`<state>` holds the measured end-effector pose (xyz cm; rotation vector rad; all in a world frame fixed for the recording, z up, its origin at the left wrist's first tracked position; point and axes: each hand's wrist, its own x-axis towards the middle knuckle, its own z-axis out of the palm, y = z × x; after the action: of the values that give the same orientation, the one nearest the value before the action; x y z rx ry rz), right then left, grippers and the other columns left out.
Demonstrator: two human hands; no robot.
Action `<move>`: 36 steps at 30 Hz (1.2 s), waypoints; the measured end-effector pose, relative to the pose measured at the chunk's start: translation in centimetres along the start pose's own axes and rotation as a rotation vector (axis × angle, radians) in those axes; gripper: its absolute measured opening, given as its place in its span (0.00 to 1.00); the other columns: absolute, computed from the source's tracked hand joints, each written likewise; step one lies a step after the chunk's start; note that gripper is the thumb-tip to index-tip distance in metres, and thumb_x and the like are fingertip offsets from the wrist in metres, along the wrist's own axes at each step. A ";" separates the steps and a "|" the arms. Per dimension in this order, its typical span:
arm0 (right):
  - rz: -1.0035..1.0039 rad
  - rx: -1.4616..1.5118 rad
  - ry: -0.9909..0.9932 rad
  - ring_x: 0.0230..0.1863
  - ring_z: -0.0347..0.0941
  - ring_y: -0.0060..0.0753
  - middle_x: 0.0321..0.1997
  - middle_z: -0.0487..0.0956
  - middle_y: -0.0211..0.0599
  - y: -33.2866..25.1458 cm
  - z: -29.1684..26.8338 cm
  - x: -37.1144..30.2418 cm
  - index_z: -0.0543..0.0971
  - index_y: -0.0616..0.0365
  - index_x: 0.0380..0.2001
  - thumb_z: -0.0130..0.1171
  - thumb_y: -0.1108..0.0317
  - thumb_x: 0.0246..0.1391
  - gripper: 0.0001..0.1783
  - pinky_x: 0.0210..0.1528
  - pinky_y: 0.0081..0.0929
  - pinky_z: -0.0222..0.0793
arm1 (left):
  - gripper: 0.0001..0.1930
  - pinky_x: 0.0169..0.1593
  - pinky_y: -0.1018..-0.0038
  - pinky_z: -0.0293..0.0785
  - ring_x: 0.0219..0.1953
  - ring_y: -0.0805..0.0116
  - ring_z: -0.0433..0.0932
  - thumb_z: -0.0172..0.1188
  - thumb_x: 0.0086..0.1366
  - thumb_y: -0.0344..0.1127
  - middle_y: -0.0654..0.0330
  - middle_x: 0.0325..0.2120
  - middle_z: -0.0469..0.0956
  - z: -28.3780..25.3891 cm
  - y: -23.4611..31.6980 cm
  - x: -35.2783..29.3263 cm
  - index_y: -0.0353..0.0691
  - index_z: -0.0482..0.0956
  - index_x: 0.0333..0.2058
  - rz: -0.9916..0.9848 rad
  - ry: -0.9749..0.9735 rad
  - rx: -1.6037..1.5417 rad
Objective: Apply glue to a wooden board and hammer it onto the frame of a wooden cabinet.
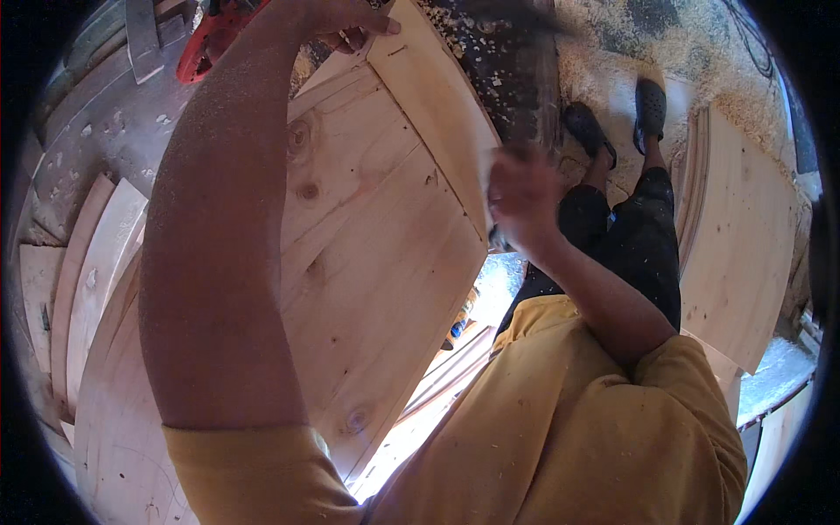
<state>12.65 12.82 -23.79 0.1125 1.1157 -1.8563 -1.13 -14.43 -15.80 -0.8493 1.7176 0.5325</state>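
A large pale wooden panel with knots lies slanted in front of me. Along its far right edge runs a narrower wooden board, meeting it at a dark seam dotted with small marks. My left hand grips the narrow board near its upper end, thumb on its face and fingers curled. At the board's lower end, my right hand is a fist smeared by motion, closed round what looks like a hammer. A dark handle end shows under the fist, and a blurred dark shape hangs above it at the top edge.
A red tool lies past my left forearm, near a flat metal piece. Curved offcuts lean at the left. More boards stand right of my legs. Sawdust covers the floor around my dark clogs.
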 end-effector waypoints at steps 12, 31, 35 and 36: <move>-0.012 -0.372 -0.032 0.17 0.63 0.19 0.17 0.65 0.25 0.2 -0.2 -0.2 0.68 0.57 0.33 0.49 0.66 0.62 0.07 0.20 0.17 0.58 | 0.19 0.34 0.68 0.73 0.28 0.69 0.71 0.65 0.57 0.33 0.61 0.27 0.69 -0.4 -1.4 0.3 0.40 0.64 0.43 -0.036 -0.011 -0.042; -0.088 -0.444 0.004 0.19 0.67 0.19 0.18 0.68 0.25 0.1 0.3 0.2 0.69 0.54 0.30 0.54 0.63 0.58 0.08 0.20 0.17 0.62 | 0.35 0.41 0.63 0.75 0.33 0.62 0.75 0.64 0.59 0.37 0.53 0.37 0.74 0.4 0.5 -0.8 0.42 0.55 0.61 -0.073 -0.003 0.015; 0.073 0.069 0.219 0.20 0.69 0.44 0.20 0.72 0.44 0.0 0.0 0.2 0.67 0.60 0.31 0.53 0.65 0.58 0.10 0.24 0.34 0.66 | 0.30 0.39 0.64 0.74 0.31 0.64 0.74 0.64 0.60 0.37 0.55 0.34 0.73 -0.3 -0.6 0.0 0.41 0.60 0.57 -0.051 -0.034 0.003; 0.028 0.152 0.220 0.21 0.70 0.49 0.21 0.72 0.49 0.2 0.0 0.2 0.67 0.62 0.31 0.53 0.66 0.58 0.10 0.26 0.38 0.66 | 0.28 0.38 0.64 0.74 0.31 0.64 0.73 0.64 0.60 0.37 0.55 0.33 0.73 -0.4 -0.8 0.2 0.42 0.60 0.55 -0.076 -0.062 0.018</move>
<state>12.64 12.65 -23.99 0.4270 1.1130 -1.9362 -0.81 -15.25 -15.85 -0.8726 1.6251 0.4867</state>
